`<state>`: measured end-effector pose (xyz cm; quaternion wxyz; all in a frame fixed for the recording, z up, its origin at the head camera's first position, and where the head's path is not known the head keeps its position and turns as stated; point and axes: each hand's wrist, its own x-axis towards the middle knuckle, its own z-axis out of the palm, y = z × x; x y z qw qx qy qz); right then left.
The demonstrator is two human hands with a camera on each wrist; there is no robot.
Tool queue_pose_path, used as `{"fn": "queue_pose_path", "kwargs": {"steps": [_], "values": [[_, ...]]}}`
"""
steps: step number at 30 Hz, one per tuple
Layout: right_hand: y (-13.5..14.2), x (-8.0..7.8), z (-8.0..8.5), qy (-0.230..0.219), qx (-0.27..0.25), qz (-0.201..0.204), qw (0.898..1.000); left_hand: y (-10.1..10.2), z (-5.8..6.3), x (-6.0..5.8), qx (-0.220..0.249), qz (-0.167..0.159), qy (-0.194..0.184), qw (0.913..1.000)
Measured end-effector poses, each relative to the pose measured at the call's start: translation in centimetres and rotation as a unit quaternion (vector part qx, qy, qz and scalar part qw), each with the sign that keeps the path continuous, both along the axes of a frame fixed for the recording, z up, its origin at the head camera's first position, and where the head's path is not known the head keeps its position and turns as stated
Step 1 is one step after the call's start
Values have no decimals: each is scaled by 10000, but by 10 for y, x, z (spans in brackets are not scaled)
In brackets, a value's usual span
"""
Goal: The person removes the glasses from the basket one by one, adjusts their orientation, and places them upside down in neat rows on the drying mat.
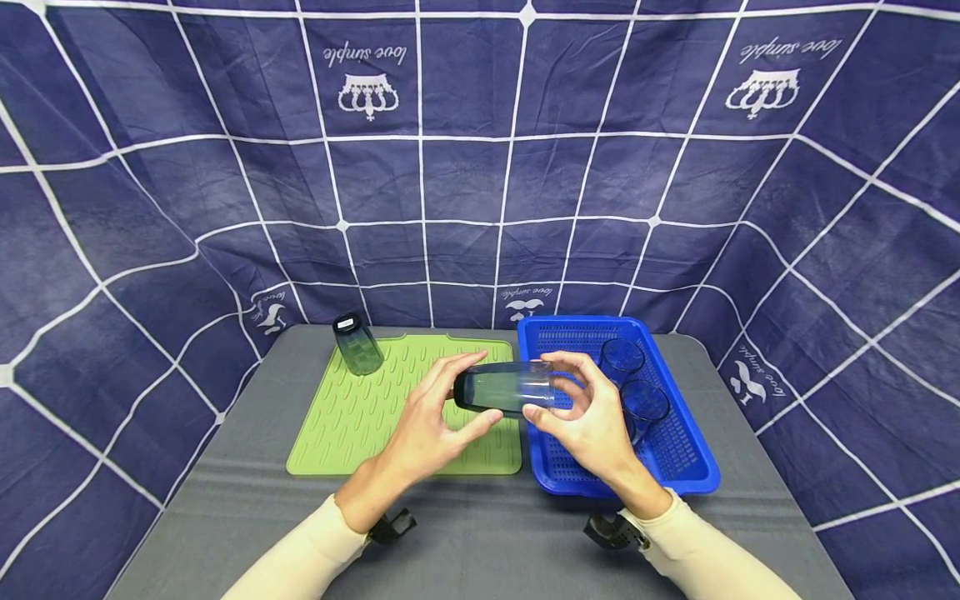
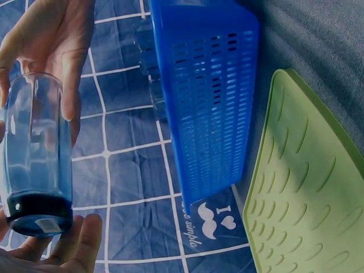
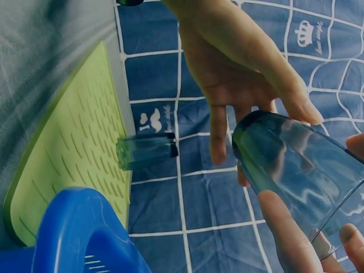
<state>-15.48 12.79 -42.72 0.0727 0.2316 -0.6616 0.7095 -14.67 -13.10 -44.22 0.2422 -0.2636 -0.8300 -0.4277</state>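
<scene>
Between both hands a blue-tinted drinking glass point(image 1: 504, 389) lies sideways in the air, above the gap between mat and basket. Its thick dark base points left and its clear rim points right. The left hand point(image 1: 435, 412) holds the base end, thumb on the near side and fingers on the far side. At the rim end, the right hand point(image 1: 592, 417) grips the glass with thumb and fingers. A pale label shows on the base point(image 2: 42, 222) in the left wrist view. Another such glass point(image 1: 360, 350) stands upside down on the green mat point(image 1: 330, 433), at its back left corner.
A blue perforated basket point(image 1: 551, 479) stands right of the mat, with several glasses in its right part, including one glass point(image 1: 647, 402) near its middle. Grey cloth point(image 1: 480, 533) covers the table. A blue checked curtain point(image 1: 465, 183) encloses the back and sides.
</scene>
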Motion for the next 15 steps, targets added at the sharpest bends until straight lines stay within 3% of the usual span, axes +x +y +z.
{"fn": "queue_pose_path", "kwargs": {"steps": [8, 15], "values": [[-1, 0, -2, -27, -163, -3, 9999, 1, -2, 0, 277, -87, -288, 9992], [-2, 1, -3, 60, -300, 7, 9995, 2, -4, 0, 514, -241, -327, 9978]]}}
